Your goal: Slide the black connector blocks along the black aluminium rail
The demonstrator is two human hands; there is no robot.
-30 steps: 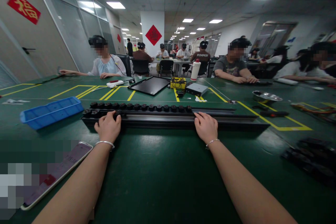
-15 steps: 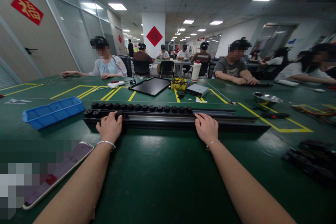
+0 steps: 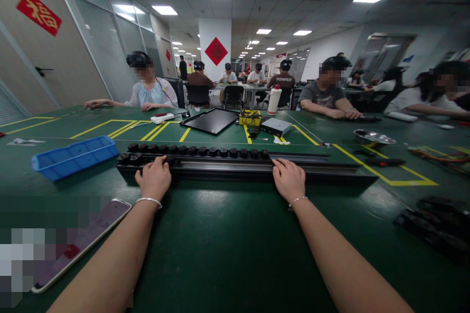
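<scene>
A long black rail [image 3: 227, 167] with a shiny metal channel lies across the table in front of me. My left hand [image 3: 154, 179] curls over its left part, fingers bent, beside a row of small black round pieces [image 3: 135, 158] seated in the channel. What its fingertips pinch is partly hidden. My right hand [image 3: 289, 179] is bent over the rail further right, fingertips at the channel. Behind, a second black rail [image 3: 301, 157] carries a longer row of black round pieces [image 3: 213, 151].
A blue bin [image 3: 75, 156] stands left of the rails, a phone [image 3: 84, 244] by my left forearm. Beyond are a black tray [image 3: 211, 121], yellow box [image 3: 249, 117], grey box [image 3: 276, 126] and bottle [image 3: 274, 100]. At right sit a metal bowl [image 3: 373, 138] and dark parts [image 3: 436, 225].
Almost nothing differs. My left hand has shifted very slightly to the right along the rail; my right hand and the rails stay in place.
</scene>
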